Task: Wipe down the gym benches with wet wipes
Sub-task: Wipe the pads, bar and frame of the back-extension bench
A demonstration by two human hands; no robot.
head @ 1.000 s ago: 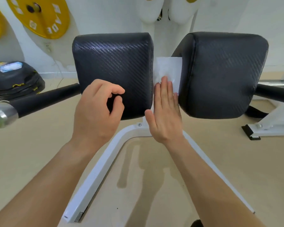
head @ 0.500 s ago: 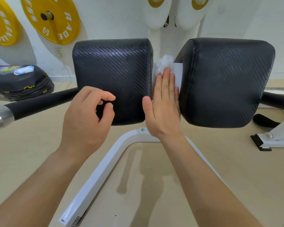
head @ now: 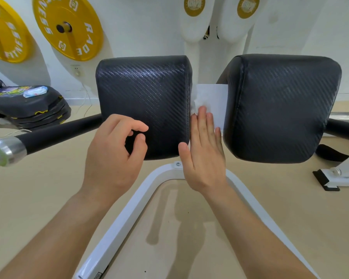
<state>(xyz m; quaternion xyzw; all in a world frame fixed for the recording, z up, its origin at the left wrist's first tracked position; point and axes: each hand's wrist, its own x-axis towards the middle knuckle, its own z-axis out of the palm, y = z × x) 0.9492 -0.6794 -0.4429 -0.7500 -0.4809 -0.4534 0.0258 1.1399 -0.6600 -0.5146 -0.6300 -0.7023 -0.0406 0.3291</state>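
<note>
The flat right hand (head: 205, 156) pushes a crumpled white wet wipe (head: 196, 103) against the black bumpy cushion (head: 145, 93) side to clean it. The left hand (head: 115, 156), loosely curled, holds nothing.

Bright even light, sharp focus, edges bowed.

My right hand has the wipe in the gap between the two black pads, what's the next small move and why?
I'd probably draw the right hand toward you along the left pad's inner side, wet wipe pressed under the fingertips. The wipe sits bunched against that side under straight fingers, and much of that side lies nearer you.
</note>
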